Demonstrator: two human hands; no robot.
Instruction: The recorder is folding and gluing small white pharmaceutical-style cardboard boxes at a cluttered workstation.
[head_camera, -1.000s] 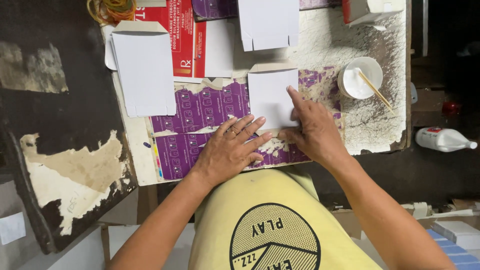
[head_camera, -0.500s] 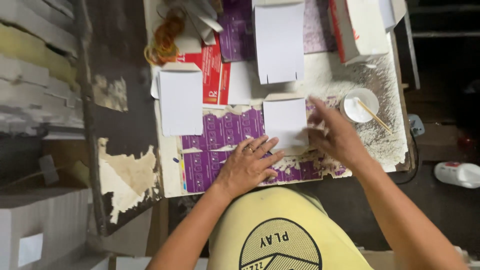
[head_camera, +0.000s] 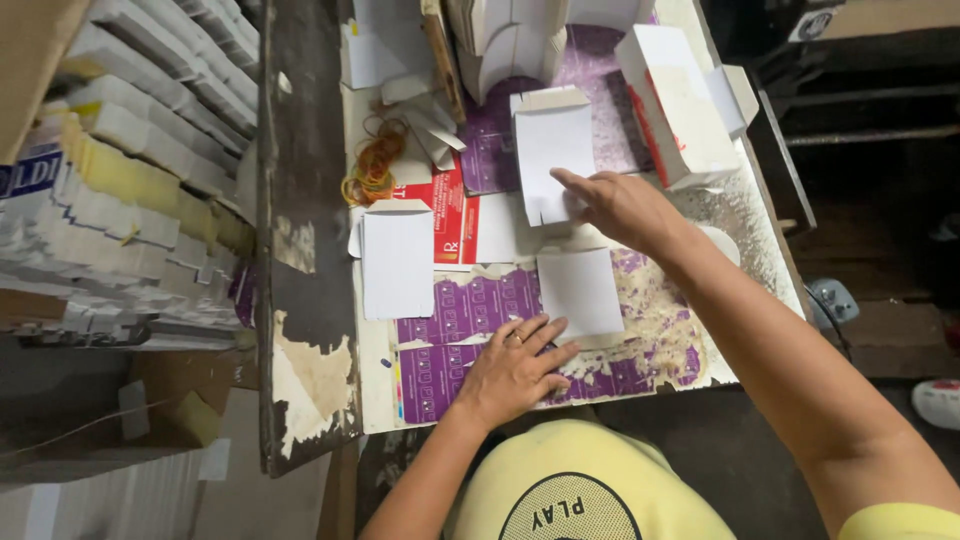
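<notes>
Under right hand (head_camera: 622, 205): flat (matte) card (head_camera: 552, 148)

A worn worktop (head_camera: 300, 200) with peeling paint; stacked flat cartons (head_camera: 130, 180) beyond its left edge; dark floor (head_camera: 880, 250) right.

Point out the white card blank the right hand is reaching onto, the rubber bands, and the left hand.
white card blank (head_camera: 552, 150), head view, on its upper face, clear of the hand.
rubber bands (head_camera: 372, 165), head view, middle of the tangled pile.
left hand (head_camera: 512, 368), head view, back of the hand.
</notes>
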